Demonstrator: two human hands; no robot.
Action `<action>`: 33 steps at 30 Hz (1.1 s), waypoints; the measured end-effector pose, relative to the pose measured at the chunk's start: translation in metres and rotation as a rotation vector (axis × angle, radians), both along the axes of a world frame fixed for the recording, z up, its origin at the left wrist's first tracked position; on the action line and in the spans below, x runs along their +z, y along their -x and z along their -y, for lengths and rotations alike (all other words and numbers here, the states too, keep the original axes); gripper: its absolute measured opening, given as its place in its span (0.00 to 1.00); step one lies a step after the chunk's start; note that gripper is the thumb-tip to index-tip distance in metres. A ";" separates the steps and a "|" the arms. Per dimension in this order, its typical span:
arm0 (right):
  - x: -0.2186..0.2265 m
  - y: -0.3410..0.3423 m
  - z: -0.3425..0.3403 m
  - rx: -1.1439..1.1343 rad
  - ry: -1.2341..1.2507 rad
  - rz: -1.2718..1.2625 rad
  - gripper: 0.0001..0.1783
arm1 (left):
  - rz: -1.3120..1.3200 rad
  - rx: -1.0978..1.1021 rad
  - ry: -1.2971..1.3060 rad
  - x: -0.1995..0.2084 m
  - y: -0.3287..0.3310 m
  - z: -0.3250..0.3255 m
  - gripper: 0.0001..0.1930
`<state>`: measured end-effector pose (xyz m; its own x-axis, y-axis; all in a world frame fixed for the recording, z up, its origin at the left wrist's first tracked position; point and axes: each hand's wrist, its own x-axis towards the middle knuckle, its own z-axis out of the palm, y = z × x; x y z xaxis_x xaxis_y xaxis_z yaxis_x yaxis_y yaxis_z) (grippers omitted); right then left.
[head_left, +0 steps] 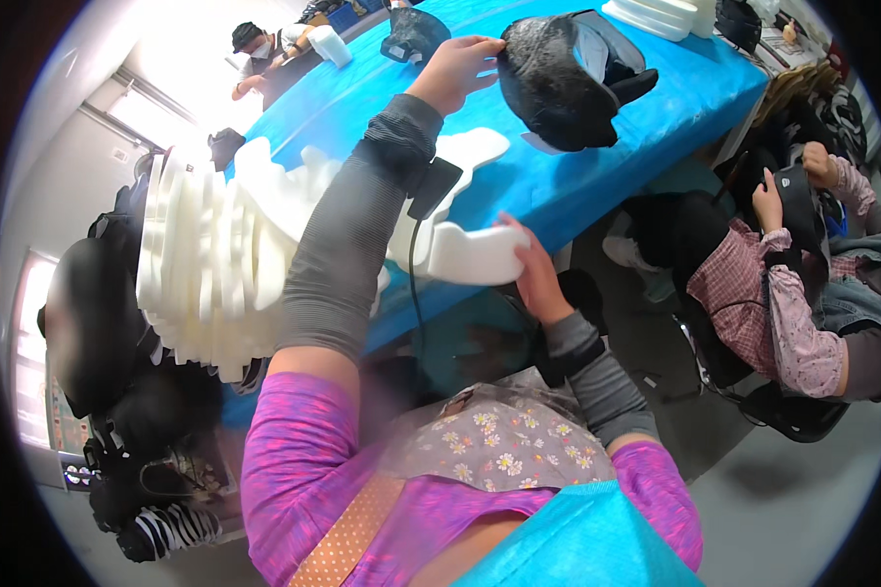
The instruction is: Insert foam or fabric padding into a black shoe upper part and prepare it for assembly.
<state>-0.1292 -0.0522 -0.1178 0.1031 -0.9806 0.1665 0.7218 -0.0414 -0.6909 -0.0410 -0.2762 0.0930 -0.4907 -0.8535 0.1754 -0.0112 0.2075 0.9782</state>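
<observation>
My left hand [460,74] reaches forward over the table and pinches the left edge of a black, curved fabric cover [548,83]. A lighter lining shows at the cover's opening. Closer to me, my right hand [538,276] grips the right end of a curved white foam piece [473,256] at the table's near edge. More white foam pieces [206,249] stand in a thick row to the left, partly behind my left forearm. Another loose foam shape [475,147] lies beyond the piece in my right hand.
Blue sheeting covers the table [656,122]. Farther back sit another black cover [413,35] and a stack of white foam [651,18]. A small black box [434,189] trails a cable by my left forearm. One person [768,313] sits at right; another [269,54] is across the table.
</observation>
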 end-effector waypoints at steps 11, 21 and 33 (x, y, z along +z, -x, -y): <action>0.034 -0.108 0.122 0.223 -0.052 -0.074 0.24 | 0.181 0.036 -0.052 0.027 0.017 -0.072 0.10; 0.034 -0.045 0.112 0.230 -0.377 -0.003 0.27 | 0.015 -0.056 -0.011 0.047 0.012 -0.097 0.10; -0.010 0.083 0.068 -0.385 -0.252 0.325 0.25 | -0.474 -0.114 -0.211 -0.003 0.018 -0.123 0.13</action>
